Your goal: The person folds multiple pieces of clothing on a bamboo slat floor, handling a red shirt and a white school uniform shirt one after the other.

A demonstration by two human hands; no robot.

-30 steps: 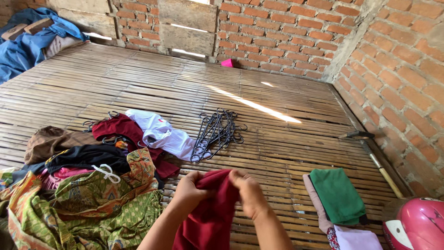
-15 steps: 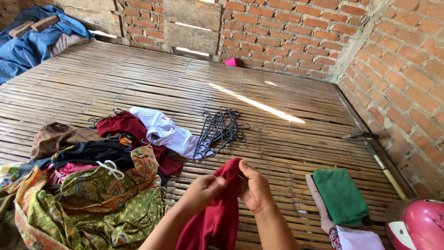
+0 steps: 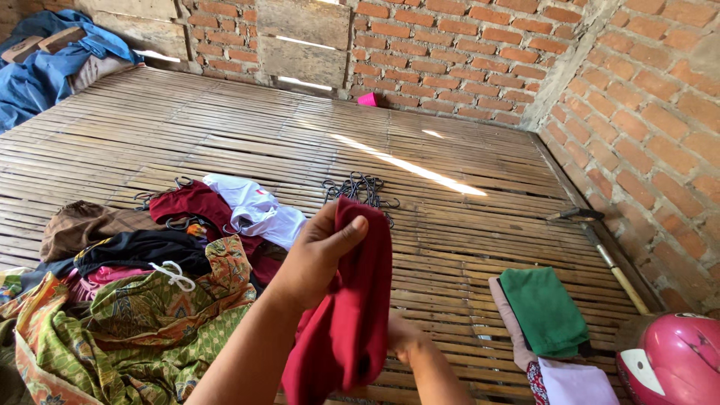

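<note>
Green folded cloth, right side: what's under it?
The green folded cloth lies on a pinkish folded piece whose edge shows at its left. The rest of that piece is covered.

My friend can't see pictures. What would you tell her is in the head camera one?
Two bare hands hold up a dark red cloth over a bamboo slat floor: the left hand pinches its top, and the right hand grips it lower down. A heap of mixed clothes lies to the left, a folded green cloth and a pink helmet to the right.
</note>
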